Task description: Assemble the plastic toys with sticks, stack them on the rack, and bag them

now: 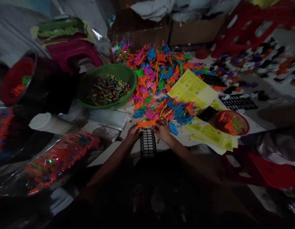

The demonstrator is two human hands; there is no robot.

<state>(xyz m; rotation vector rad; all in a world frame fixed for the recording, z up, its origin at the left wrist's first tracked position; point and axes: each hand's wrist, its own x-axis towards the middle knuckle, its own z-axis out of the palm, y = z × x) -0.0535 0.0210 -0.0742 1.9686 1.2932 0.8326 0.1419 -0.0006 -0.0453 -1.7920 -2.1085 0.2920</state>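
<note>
A narrow black plastic grid rack lies at the table's front edge, between my two hands. At its far left corner is my left hand, fingers curled closed. Across the rack my right hand is closed too, its fingertips at the far right corner. What either hand pinches is too dark and small to make out. Just beyond the fingertips lies an orange plastic toy figure. Behind it spreads a heap of orange, blue, pink and green plastic figures. A blue figure lies beside my right hand.
To the left stands a green basin of small printed tubes. Yellow printed sheets and a red basket of figures are on the right. A clear bag of figures lies lower left. Cardboard boxes stand behind.
</note>
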